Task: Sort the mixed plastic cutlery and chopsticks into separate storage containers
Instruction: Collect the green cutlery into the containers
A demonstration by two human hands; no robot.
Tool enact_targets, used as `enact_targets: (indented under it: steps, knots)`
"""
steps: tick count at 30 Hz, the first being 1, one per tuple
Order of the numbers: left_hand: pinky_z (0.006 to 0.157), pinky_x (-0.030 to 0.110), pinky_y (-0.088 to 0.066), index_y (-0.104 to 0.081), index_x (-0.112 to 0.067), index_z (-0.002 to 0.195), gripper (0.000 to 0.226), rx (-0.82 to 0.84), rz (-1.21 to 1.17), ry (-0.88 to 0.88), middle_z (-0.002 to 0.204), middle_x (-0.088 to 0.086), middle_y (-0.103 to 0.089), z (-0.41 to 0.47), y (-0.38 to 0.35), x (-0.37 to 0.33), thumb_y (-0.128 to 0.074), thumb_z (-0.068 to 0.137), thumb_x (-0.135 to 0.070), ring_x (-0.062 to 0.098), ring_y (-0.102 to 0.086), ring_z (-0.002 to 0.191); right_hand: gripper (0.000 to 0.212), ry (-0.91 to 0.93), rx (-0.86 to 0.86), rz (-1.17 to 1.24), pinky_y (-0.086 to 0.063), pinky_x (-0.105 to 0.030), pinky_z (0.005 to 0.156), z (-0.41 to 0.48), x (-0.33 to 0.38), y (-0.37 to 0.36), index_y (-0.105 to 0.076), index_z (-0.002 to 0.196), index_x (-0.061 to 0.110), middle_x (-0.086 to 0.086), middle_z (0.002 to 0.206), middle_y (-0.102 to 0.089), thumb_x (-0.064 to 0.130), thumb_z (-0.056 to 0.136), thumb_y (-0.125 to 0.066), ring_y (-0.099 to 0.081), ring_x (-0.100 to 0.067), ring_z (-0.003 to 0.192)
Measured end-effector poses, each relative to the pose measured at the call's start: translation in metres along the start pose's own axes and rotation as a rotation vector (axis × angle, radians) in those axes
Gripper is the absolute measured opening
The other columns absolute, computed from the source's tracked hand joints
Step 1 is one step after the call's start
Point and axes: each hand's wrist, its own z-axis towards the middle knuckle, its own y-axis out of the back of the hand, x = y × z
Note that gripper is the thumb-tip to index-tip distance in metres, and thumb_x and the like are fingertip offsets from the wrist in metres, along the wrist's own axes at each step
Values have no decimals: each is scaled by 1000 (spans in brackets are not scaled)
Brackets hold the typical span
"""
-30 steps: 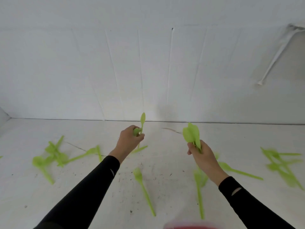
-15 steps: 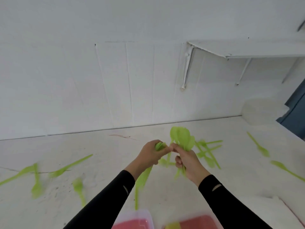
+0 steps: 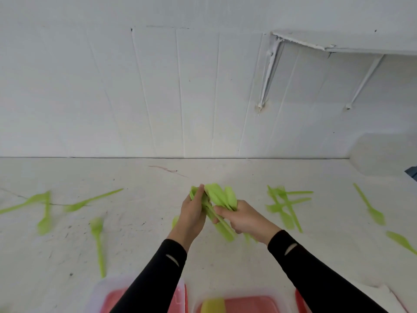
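White counter (image 3: 140, 233) strewn with green cutlery (image 3: 284, 207); my left grip (image 3: 194, 219) and right grip (image 3: 247, 221) both clasp one bundle (image 3: 220, 196) above it, heads pointing away, handles slanting back toward me and the containers (image 3: 248, 292) at the near edge, right grip nearer.

Snug black long sleeves, the left sleeve (image 3: 158, 274) and the right sleeve (image 3: 304, 267), run to the wrists, each bearing a small pale slanted mark near the cuff, leaving the left hand (image 3: 193, 219) and right hand (image 3: 246, 219) bare.
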Motion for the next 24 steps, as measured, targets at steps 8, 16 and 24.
enact_targets:
  steps: [8, 16, 24]
  knots:
    - [71, 26, -56, -54, -8, 96, 31, -8, -36, -28, 79, 1, -49, -3, -1, 2, -69, 89, -34, 13, -54, 68, 9, -43, -119, 153, -27, -23, 45, 13, 0, 15, -49, 89, 14, -1, 71, -38, 19, 83, -53, -29, -12, 47]
    - [73, 32, -54, -64, 8, 108, 55, 146, 110, -42, 75, 15, -65, -8, 0, 8, -60, 90, -43, 23, -61, 68, 23, -23, 47, 148, -39, -24, 47, 5, -3, 12, -67, 105, 6, 1, 86, -68, 25, 99, -57, -50, -14, 55]
    - [76, 34, -58, -63, -2, 117, 24, 2, -113, 27, 102, 18, -72, -7, 0, 4, -55, 100, -17, 26, -70, 86, 24, -33, -61, 126, -56, -32, 55, 5, -3, 10, -65, 110, 11, -8, 92, -68, 30, 102, -52, -67, -22, 65]
